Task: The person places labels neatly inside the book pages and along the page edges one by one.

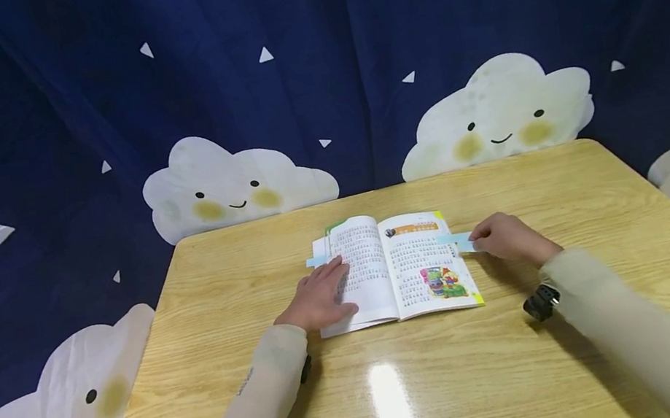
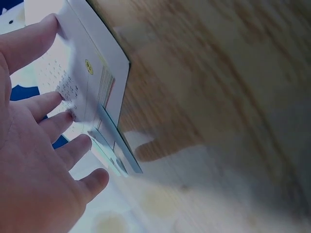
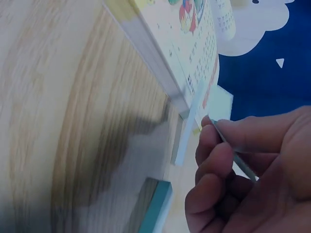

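An open book (image 1: 389,270) with printed text lies on the wooden table, a colourful cartoon on its right page. My left hand (image 1: 323,296) rests on the left page, fingers spread and holding nothing. In the left wrist view, light blue bookmarks (image 2: 116,138) stick out from the page edges near my left fingertips. My right hand (image 1: 506,237) is at the book's right edge, where it pinches a light blue bookmark (image 1: 460,241) between thumb and fingers. This bookmark overlaps the right page in the head view. Another pale blue strip (image 3: 183,141) juts from the book beside the right fingertips.
The wooden table (image 1: 232,270) extends around the book on all sides. A teal strip (image 3: 158,206) shows low in the right wrist view. Behind the table hangs a dark blue curtain (image 1: 332,32) with smiling clouds. Black straps with a small device (image 1: 541,302) circle the right sleeve.
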